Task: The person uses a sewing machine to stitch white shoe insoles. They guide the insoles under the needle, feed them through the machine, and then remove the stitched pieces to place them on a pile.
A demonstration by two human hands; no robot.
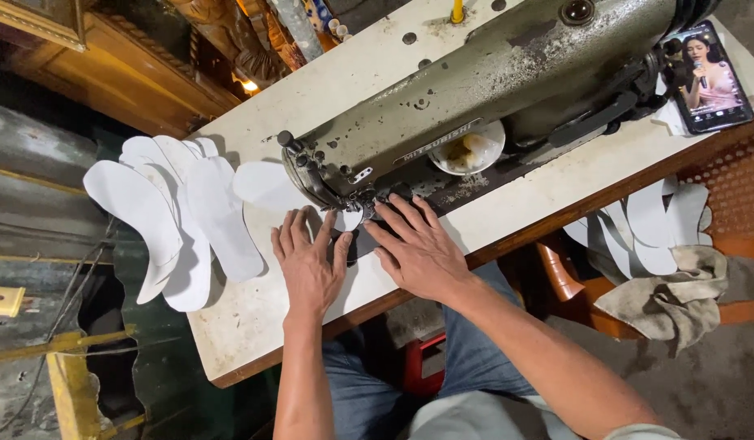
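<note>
the sewing machine [491, 90] runs off the top edge, its head hiding the needle from view.

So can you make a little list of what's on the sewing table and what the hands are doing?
left hand: flat on white piece by the needle
right hand: flat beside it, fingers at the needle
sewing machine: grey, worn
white pieces: stacked on table's far end
phone: lit, beside machine
rag: on orange stool

Sewing machine [491, 90] of worn grey-green metal, paint chipped and matt, table [255, 326] top off-white, scuffed and stained, wooden edge, cut pieces [173, 220] white, smooth, matt sheet, rag [670, 297] of coarse grubby cloth, phone [709, 77] screen glossy.
</note>
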